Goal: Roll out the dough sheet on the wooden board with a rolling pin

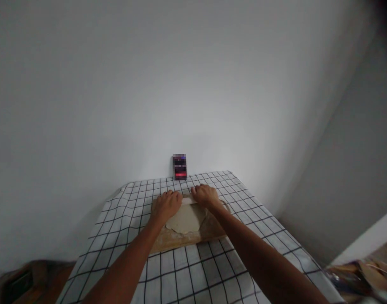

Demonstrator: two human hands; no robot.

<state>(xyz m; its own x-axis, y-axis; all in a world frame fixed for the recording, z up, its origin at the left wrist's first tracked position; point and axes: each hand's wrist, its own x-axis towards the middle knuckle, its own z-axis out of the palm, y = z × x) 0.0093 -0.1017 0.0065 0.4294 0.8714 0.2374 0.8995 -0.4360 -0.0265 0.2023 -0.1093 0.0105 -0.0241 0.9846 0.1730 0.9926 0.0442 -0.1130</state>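
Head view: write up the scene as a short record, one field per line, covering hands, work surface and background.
Left hand: fingers curled, at the left end of a pale bar
Right hand: fingers curled, at the bar's right end
Dough: pale flat sheet, ragged near edge
Board: wooden, under the dough
Cloth: white with dark grid lines, under the board
Background: dark pixelated object upright by a plain pale wall

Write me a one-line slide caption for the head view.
Left hand and right hand at the far side of flattened dough on a board, over a checked tablecloth.
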